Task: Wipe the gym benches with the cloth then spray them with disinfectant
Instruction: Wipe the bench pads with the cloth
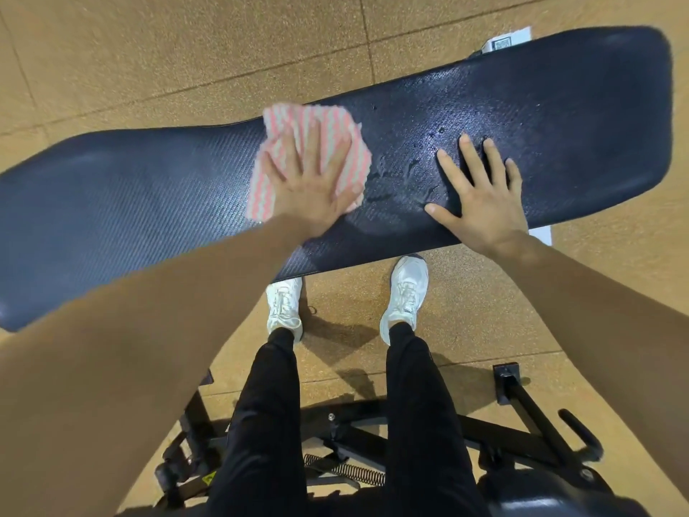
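Note:
A long black padded gym bench [149, 203] runs across the view from lower left to upper right. A pink-and-white striped cloth [287, 132] lies on its middle. My left hand [309, 188] presses flat on the cloth with straight, spread fingers. My right hand [481, 195] rests flat on the bare pad to the right of the cloth, fingers spread. Between the two hands the pad looks wet, with shiny streaks and droplets [410, 158]. No spray bottle is in view.
My legs and white shoes [404, 292] stand on the tan rubber floor [149, 50] just in front of the bench. A black metal frame with a spring [346, 468] sits behind my feet. A white label [503, 41] shows beyond the bench's far edge.

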